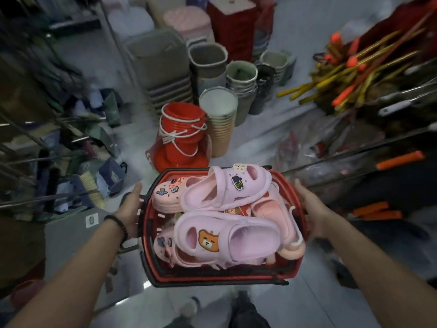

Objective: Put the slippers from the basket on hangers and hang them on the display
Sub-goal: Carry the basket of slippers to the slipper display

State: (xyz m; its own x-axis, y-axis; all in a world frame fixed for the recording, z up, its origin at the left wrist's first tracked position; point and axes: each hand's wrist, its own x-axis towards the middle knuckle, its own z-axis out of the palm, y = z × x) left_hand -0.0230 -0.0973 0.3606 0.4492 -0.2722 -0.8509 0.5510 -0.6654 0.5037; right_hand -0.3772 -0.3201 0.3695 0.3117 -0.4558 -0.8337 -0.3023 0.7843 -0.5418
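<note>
Red shopping basket (148, 223), carried over the floor, heaped with pale pink clog slippers (227, 235).
Slippers carry bear and cartoon charms. Grip: left hand (130, 209) and right hand (312, 209) press flat on the side walls, fingers outstretched. Pale tiled floor (312, 294); stacked red buckets (182, 124) ahead.

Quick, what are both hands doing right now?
Left hand: open, fingers straight, pressed on the left side of the red basket.
Right hand: open, flat against the basket's right side.
</note>
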